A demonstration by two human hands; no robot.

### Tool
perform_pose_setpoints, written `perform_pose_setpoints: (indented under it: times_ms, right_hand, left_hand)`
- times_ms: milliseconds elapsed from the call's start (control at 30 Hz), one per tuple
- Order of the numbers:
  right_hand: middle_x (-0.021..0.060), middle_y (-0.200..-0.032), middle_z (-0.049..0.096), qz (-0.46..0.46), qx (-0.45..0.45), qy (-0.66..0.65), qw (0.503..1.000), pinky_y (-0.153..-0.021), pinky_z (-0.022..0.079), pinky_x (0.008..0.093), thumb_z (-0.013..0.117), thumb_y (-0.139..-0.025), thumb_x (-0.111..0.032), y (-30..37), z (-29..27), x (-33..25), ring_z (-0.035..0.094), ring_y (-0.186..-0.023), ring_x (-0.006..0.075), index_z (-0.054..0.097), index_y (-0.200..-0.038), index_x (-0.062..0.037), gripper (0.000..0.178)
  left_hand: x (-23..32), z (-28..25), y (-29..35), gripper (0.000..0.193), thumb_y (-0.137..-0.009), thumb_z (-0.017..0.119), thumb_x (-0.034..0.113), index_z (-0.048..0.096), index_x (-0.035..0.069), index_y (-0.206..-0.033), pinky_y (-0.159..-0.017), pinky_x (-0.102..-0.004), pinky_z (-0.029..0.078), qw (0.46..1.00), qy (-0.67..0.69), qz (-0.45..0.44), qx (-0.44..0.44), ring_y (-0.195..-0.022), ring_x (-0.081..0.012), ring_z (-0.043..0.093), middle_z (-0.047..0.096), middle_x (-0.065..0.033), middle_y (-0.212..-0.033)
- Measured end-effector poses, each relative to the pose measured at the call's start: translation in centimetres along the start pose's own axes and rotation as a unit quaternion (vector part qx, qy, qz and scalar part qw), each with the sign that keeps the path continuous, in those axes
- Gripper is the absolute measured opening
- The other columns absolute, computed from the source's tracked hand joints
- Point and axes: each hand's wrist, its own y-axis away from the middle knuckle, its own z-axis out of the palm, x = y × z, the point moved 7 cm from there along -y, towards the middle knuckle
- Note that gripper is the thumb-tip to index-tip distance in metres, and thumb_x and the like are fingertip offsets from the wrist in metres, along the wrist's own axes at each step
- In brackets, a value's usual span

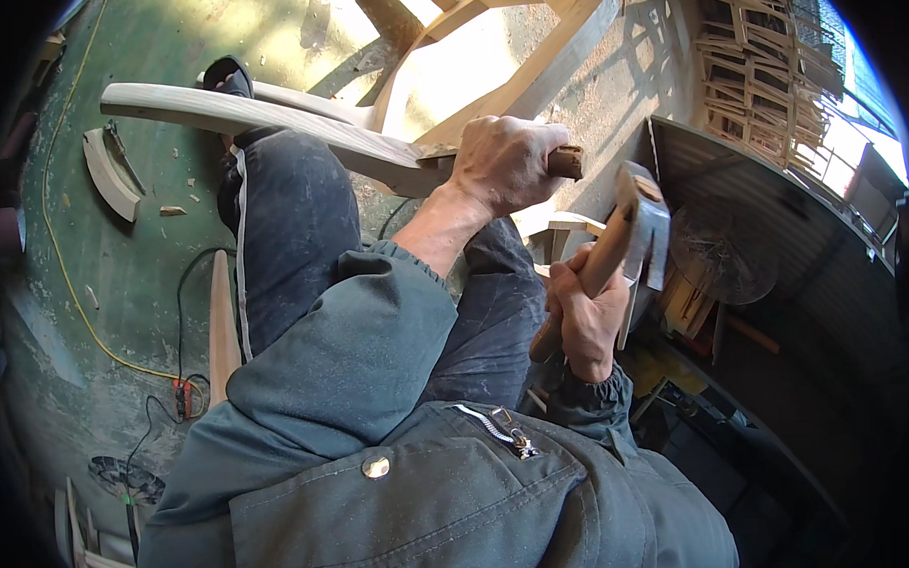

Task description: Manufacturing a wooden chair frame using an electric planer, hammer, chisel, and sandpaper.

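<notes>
Wrapped around a chisel [565, 163], my left hand [500, 167] is closed, with the brown wooden handle's end sticking out on its right. On its other side, the blade meets a long, curved pale wooden piece [238, 116] near that piece's right end. The wooden piece runs beyond my left knee. My right hand [591, 319], lower and to the right, is closed around the wooden shaft of a hammer [655, 232]. The metal hammer head is raised, apart from the chisel handle.
A large wooden frame [557, 70] stands ahead. On the green floor at left lie a curved offcut [110, 176], a yellow cord [63, 268] and a black cord. Stacked wooden frames [757, 63] fill the far right. A dark metal panel [771, 183] borders my right side.
</notes>
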Motion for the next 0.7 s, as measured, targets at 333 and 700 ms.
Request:
perform_pose_setpoints:
  times_ms: [333,700]
  right_hand:
    - [0.0065,-0.067,0.056,-0.081,-0.023,0.123,0.989,-0.053,0.046,0.0323,0.063,-0.091,-0.005,-1.9,-0.7,1.1,0.055,-0.053,0.0170,0.055,-0.092,-0.0022,0.008]
    - [0.0020,-0.068,0.051,0.100,0.013,-0.272,0.957,-0.049,0.048,0.0291,0.067,-0.091,-0.002,2.5,-1.3,5.8,0.051,-0.048,0.0127,0.050,-0.099,-0.0053,0.019]
  left_hand:
    - [-0.4,-0.1,1.0,0.017,-0.082,0.074,0.034,0.071,0.018,-0.080,-0.062,-0.0432,0.057,0.997,-0.062,0.033,-0.041,-0.068,-0.0291,0.074,0.071,-0.0102,-0.070]
    - [4.9,-3.5,2.8,0.011,-0.089,0.076,0.008,0.067,0.008,-0.083,-0.056,-0.0305,0.051,0.958,0.245,-0.005,0.147,-0.061,-0.0130,0.064,0.068,-0.0009,-0.073]
